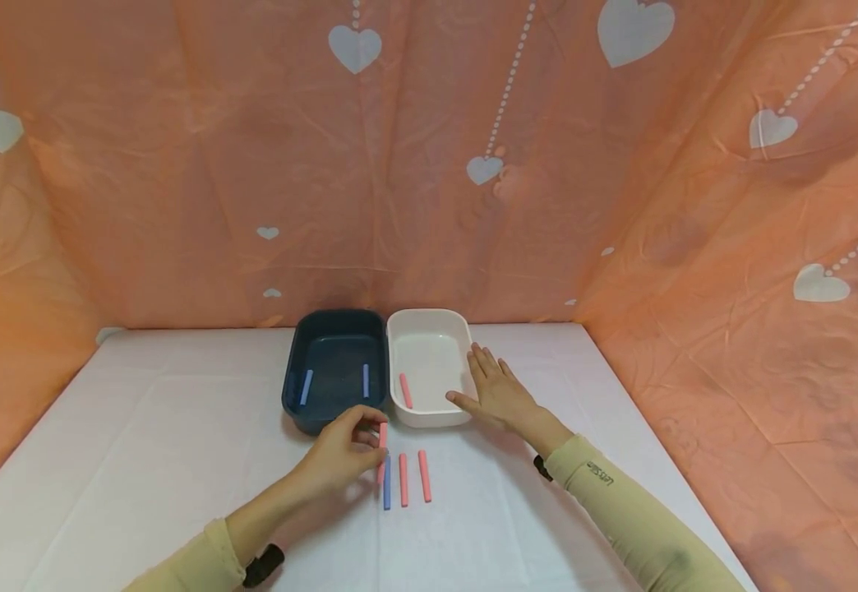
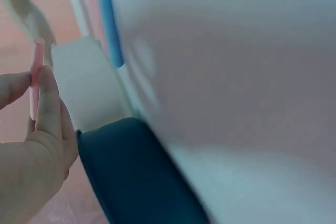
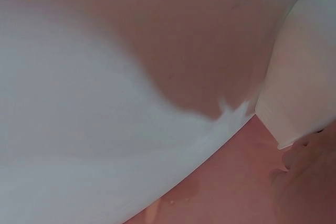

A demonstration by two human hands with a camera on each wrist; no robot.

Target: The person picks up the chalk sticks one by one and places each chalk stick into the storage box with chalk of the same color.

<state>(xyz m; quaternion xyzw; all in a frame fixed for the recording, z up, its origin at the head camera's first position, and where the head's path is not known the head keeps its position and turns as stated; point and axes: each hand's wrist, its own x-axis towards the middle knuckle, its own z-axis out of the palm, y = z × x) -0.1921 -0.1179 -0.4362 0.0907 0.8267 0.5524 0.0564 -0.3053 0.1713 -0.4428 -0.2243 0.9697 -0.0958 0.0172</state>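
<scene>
My left hand pinches a pink chalk stick between thumb and fingers, above the table just in front of the trays. Beneath and beside that hand lie a blue chalk stick and two pink chalk sticks on the tabletop. The dark blue tray holds two blue chalk sticks. One pink chalk stick lies in the white tray. At this tray's right rim is my right hand, fingers straight and thumb spread over the near right corner; it holds nothing.
Both trays stand side by side near the table's back edge. A white cloth covers the table. Behind and at the sides hang orange curtains with white hearts.
</scene>
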